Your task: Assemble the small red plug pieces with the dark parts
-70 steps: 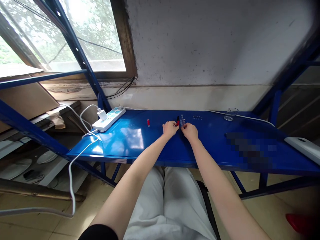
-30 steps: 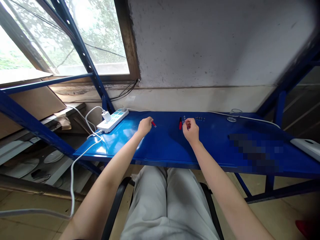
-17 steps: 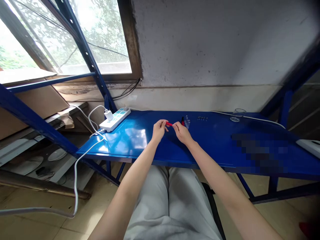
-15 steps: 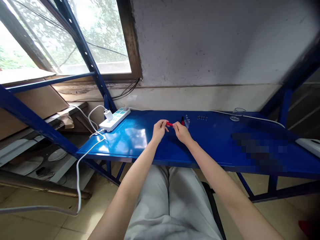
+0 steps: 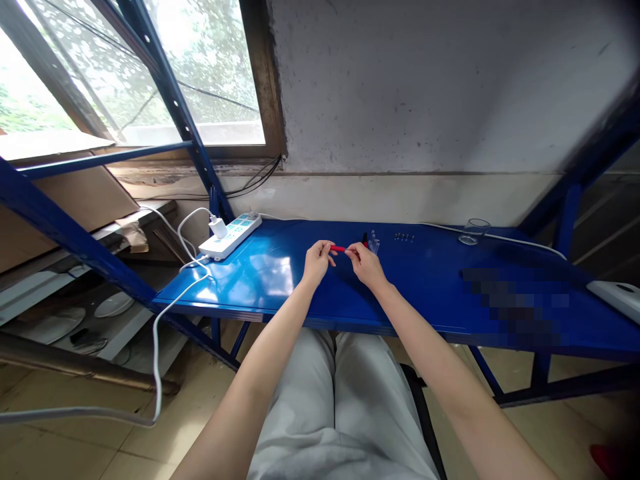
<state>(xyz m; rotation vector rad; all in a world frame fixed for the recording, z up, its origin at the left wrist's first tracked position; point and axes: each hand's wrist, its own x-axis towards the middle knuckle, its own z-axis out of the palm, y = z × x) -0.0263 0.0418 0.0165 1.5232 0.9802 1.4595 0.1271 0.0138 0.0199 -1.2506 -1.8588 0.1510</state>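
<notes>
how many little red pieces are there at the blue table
2. A slim red piece is held between the left hand and right hand; a red-and-black piece is on the blue table, partly hidden behind the right hand. More may be hidden.

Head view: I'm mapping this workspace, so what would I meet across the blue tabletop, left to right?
Power strip → left hand → red piece → right hand → row of tiny pieces → clear cup → white object.

Loose, pale grey trousers [image 5: 325, 400] with folds were worn below the bare left hand [image 5: 317, 262] and right hand [image 5: 366, 263]; the forearms [image 5: 275, 350] were bare also.
</notes>
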